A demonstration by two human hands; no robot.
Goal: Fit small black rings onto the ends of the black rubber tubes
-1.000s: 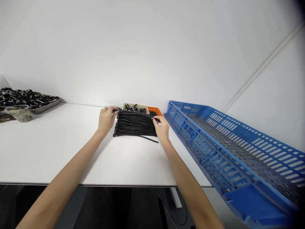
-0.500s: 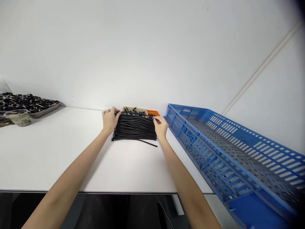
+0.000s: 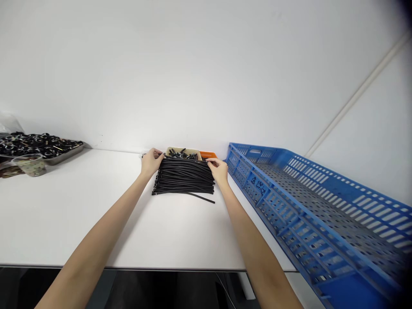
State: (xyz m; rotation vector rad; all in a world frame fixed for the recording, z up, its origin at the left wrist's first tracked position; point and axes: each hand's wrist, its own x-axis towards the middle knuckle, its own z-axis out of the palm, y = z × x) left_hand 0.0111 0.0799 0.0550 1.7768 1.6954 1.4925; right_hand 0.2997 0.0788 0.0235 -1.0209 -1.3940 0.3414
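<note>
Left hand (image 3: 150, 162): fingers curled, tips closed on the left end of the top tube (image 3: 185, 159), which runs along the far edge of the stack of black tubes (image 3: 184, 177). Right hand (image 3: 219, 169): thumb and forefinger pinched on the right end of the same tube, remaining fingers bent loosely over the stack's right side. Whether more than one tube is caught in the pinch cannot be determined. Both forearms extend straight forward over the white table (image 3: 80, 214), palms down, wrists low.

Compared with half a second ago: both hands remain at the same ends of the stack. The stack has not shifted against the trays behind it. The loose tube (image 3: 202, 198) at the near edge still angles out to the right.

Containers: a beige tray (image 3: 176, 150) just behind the stack holds small black parts. An orange tray (image 3: 207, 155) is beside it, contents not visible. A blue perforated crate (image 3: 289, 193) stands to the right, near the right hand. At far left, a metal tray (image 3: 66, 151) is heaped with black rings, with a clear cup (image 3: 30, 165) in front of it.
</note>
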